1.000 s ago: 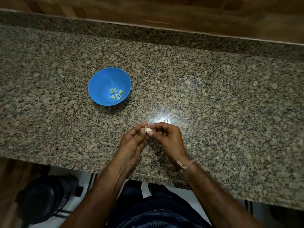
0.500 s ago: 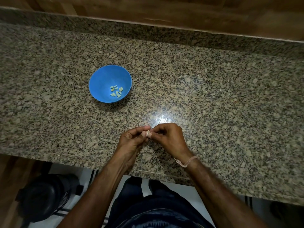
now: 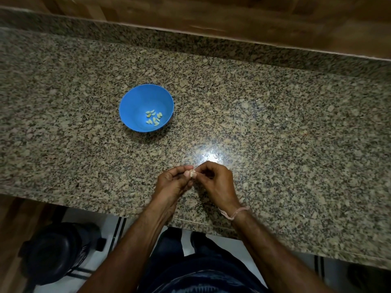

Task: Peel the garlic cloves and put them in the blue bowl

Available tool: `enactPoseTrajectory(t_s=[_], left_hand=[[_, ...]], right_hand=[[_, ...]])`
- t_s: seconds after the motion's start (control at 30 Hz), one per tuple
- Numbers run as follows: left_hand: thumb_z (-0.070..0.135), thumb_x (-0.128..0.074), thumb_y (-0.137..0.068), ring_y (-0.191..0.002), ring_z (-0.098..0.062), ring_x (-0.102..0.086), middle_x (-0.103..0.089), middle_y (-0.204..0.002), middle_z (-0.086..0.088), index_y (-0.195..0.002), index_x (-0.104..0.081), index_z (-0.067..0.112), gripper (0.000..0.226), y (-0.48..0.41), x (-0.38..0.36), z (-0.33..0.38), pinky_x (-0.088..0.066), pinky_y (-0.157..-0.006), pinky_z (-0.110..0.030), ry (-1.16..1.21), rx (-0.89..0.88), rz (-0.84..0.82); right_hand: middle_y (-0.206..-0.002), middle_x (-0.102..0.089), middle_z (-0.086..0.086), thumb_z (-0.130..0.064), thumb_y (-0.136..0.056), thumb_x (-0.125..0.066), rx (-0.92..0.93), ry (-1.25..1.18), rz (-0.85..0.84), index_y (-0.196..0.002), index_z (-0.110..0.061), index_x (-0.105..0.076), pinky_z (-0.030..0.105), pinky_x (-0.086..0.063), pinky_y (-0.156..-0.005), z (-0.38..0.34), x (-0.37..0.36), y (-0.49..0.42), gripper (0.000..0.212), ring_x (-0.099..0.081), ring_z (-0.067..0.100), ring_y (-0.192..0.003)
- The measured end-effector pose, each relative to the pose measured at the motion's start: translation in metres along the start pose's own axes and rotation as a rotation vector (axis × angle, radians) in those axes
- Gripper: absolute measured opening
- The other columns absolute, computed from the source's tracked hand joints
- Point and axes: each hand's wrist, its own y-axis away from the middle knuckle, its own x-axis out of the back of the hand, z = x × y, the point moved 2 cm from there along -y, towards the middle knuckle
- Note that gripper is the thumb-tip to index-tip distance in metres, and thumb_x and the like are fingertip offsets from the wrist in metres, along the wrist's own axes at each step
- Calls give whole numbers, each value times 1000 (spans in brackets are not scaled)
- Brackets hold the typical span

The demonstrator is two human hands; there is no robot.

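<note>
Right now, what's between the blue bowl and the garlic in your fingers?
Only bare counter lies between the bowl and the clove; the head view shows it.

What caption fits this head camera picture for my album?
Left hand and right hand pinch a garlic clove above the granite counter; peeled cloves lie in the blue bowl.

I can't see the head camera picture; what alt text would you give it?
A person's left hand and right hand pinch a garlic clove together over a speckled granite counter. Further back and left sits a blue bowl holding several peeled cloves.
</note>
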Motion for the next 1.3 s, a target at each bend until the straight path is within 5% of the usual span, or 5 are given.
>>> enactPoseTrajectory(t_s=[0.23,0.37,0.53,1.03,1.3], left_hand=[[2,-69,-96,-75,-12,-66,-72,-77,2,-105,-75,10,13,-20,4,12,-59,-74,-27,-96,-117,181],[4,-69,-97,-90,-17,-70,-75,-102,-5,-119,-72,6,22,-28,4,25,-61,-76,-24,-131,-181,241],[17,-74,-95,-98,-11,-57,-52,-119,-1,-119,-61,18,28,-10,11,15,-46,-74,-15,-523,-388,439],[25,-73,-95,-79,1,-57,-50,-105,9,-100,-61,32,15,1,24,-6,-37,-57,-18,-926,-497,208],[18,-77,-91,-78,0,-58,-47,-106,9,-100,-59,30,23,-2,34,-6,-41,-60,-18,-924,-512,73]], right_hand=[[-82,-77,1,-8,-87,-83,-44,-4,66,-87,-10,-76,30,-63,-74,13,10,-8,7,-75,17,-79],[-91,-80,-7,-5,-89,-80,-64,84,35,-96,-13,-82,25,-62,-85,22,11,-6,11,-75,4,-87],[-79,-75,-10,-12,-90,-80,-19,244,24,-86,-18,-79,26,-62,-75,18,5,-5,7,-71,2,-74],[-91,-59,2,0,-93,-60,168,763,46,-93,-16,-61,31,-27,-63,4,-26,11,16,-45,18,-80],[-81,-71,-5,-6,-91,-73,48,506,140,-88,-19,-74,34,-55,-69,6,-17,10,13,-65,11,-75]])
